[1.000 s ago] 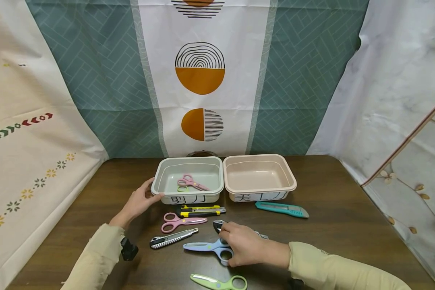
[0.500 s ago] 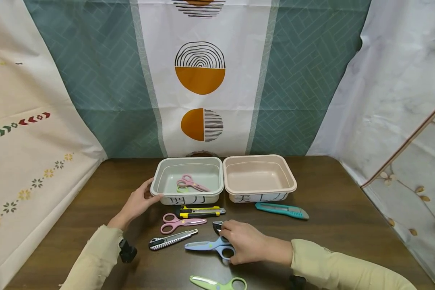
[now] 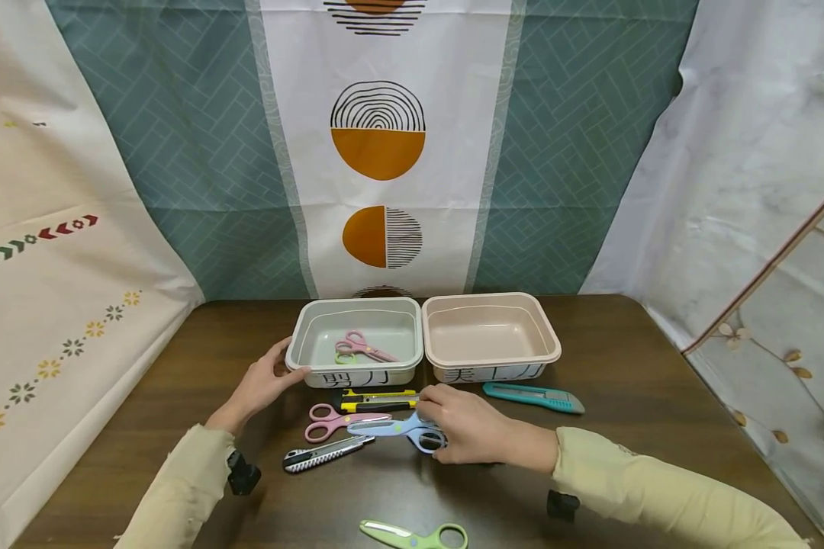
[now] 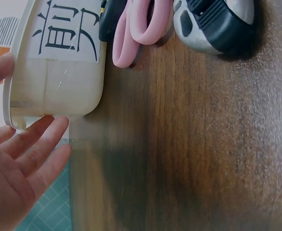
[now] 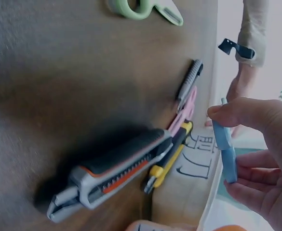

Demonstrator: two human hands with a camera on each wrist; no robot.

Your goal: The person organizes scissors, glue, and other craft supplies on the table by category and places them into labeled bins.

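My right hand [image 3: 470,427] pinches the blue scissors [image 3: 393,428] by the handles, blades toward the left. They hang above the table; the right wrist view shows them edge-on between thumb and fingers. A black, grey and orange utility knife [image 5: 121,168] lies beneath that hand, mostly hidden from the head view. My left hand [image 3: 264,386] holds the near left corner of the pale green box [image 3: 403,375], thumb [image 4: 3,67] at the front rim and fingers along the side. Inside this box are pink scissors [image 3: 360,347] and a green handle partly under them.
Beside the green box stands a beige box [image 3: 434,320]. On the table lie a yellow-black utility knife [image 3: 378,406], pink scissors [image 3: 324,422], a silver-black utility knife [image 3: 326,453], a teal utility knife [image 3: 535,397] and, at the front, green scissors [image 3: 412,538].
My right hand has lifted the blue scissors off the table and moved them away from me, over the pink scissors in the head view. The left hand stays on the box.
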